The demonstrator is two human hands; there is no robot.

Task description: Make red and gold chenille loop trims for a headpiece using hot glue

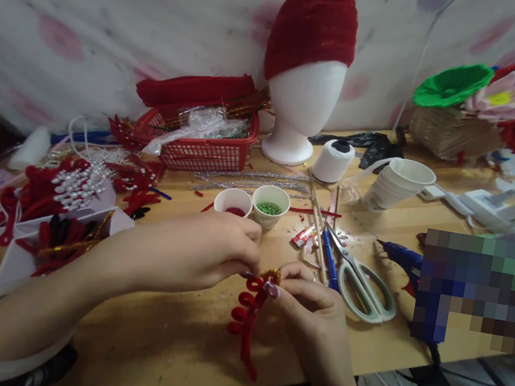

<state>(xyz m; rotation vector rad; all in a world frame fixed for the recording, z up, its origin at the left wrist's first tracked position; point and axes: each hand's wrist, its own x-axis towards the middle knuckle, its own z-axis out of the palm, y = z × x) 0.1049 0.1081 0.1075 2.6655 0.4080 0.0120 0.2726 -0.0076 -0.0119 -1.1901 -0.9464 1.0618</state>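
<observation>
Where the curved strip of fuzzy red pipe cleaner (247, 331), looped along its left edge, meets the fingers, only its top end is held; from there its long axis runs toward the person's body, ending in a plain tail above the pale wooden counter (154, 337), and whether that tail touches the wood is unclear. A bit of glittery gold tinsel (278, 275) shows at the held end, between both hands. The right hand (316, 311) has its grip pinched on that end between thumb and finger, so the strip lies below and to the left of it. Opposite, the left hand (222, 254) has its fingertips bunched at the uppermost loops, about equally near; whether they grasp anything is hidden. Farther out stand a white paper cup of green beads (270, 223) and, beyond the right hand, pale-green-handled metal scissors (357, 273).
</observation>
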